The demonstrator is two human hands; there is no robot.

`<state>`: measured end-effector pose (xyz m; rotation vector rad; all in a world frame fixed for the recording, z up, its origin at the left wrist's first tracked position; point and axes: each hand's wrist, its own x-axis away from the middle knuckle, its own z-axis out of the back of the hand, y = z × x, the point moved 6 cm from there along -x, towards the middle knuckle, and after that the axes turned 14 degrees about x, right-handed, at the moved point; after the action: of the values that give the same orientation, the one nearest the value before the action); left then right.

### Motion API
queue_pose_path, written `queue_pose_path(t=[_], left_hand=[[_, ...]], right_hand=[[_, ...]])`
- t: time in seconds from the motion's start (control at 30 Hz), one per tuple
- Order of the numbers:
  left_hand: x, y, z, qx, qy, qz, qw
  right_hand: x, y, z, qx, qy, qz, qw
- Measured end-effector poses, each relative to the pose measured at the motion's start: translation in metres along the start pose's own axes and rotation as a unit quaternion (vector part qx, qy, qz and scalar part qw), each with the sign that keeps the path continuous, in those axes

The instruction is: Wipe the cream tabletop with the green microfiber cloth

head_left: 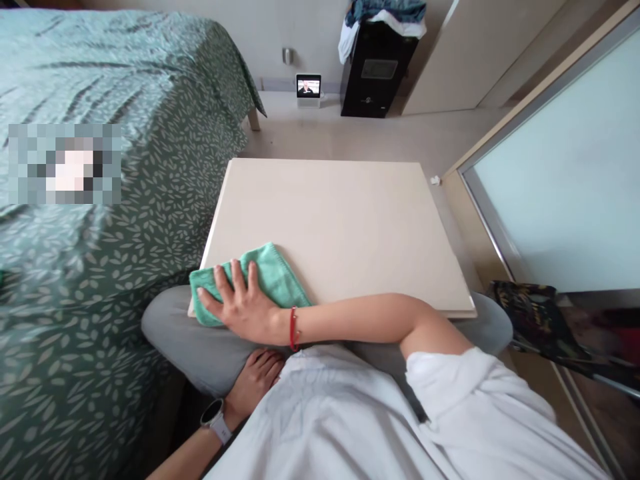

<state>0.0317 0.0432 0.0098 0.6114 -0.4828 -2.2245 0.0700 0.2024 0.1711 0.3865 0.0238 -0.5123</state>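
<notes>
Right hand (245,300), grip open, lies flat on green microfiber towel (270,277); unclamped cream lap board (340,213) could tip under edge pressure.

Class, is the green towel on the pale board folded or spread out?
Folded: the green towel lies doubled under the right hand, covering only a corner of the board.

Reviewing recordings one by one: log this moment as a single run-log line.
right hand | spread on green towel | towel on cream board | left hand hidden | watch on left forearm
</notes>
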Motion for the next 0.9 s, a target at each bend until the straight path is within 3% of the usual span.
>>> queue_pose_path(t=[0.1,0.2,0.3,0.5,0.63,0.9], left_hand=[[0.002,0.0,-0.003,0.005,-0.014,-0.007,1.0],[0.001,0.003,0.0,-0.005,-0.007,-0.005,1.0],[-0.004,0.008,0.005,-0.012,0.007,0.001,1.0],[-0.013,0.012,0.012,0.01,0.045,0.003,0.999],[-0.013,0.011,0.012,0.013,0.052,0.005,0.999],[-0.008,0.01,0.008,0.015,0.049,0.006,0.999]], right_hand=[[-0.028,-0.007,0.009,0.011,0.003,0.042,0.999],[-0.05,-0.008,0.011,-0.041,0.018,0.158,0.986],[-0.078,0.007,0.001,-0.083,0.026,0.212,0.973],[-0.143,0.081,-0.041,-0.104,0.024,0.1,0.989],[-0.179,0.137,-0.073,-0.152,-0.012,0.012,0.988],[-0.218,0.214,-0.114,-0.208,-0.029,-0.178,0.961]])
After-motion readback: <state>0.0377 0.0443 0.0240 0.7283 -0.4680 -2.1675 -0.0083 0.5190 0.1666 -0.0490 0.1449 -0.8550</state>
